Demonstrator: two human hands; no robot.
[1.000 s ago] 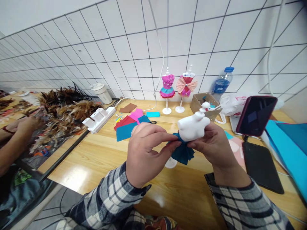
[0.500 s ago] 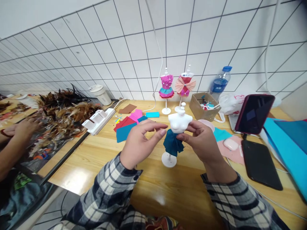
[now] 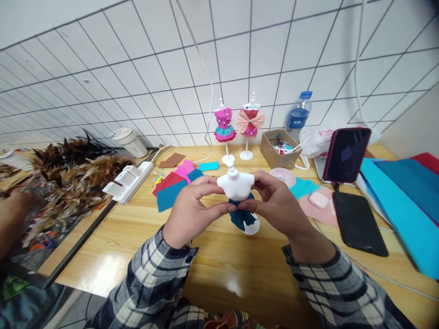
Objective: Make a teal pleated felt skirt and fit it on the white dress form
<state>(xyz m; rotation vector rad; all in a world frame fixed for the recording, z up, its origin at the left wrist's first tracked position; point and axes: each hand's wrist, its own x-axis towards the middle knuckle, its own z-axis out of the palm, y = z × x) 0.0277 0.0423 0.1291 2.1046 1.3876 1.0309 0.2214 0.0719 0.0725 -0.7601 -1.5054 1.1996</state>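
Observation:
A small white mannequin (image 3: 235, 185) on a round white base leans a little in front of me. Dark teal fabric (image 3: 243, 216) hangs around its waist, parted into two flaps. My left hand (image 3: 192, 208) pinches the fabric at the waist from the left, thumb in front. From the right, my right hand (image 3: 276, 205) pinches the same fabric, its thumb close to the left thumb. Behind stand two dressed mannequins, one in a pink and blue dress (image 3: 224, 124), the other with a peach bow (image 3: 250, 121).
Colored cloth pieces (image 3: 169, 196) and a white power strip (image 3: 132, 183) lie left. A cardboard box (image 3: 279, 153), bottle (image 3: 298, 114), propped phone (image 3: 347, 155) and black device (image 3: 360, 224) are right. Another person's hand (image 3: 15, 214) is near feathers (image 3: 78, 183) at far left.
My left hand has closed onto the fabric at the waist. The mannequin has turned and tilted, with its base now toward the right. The camera view has shifted slightly right.

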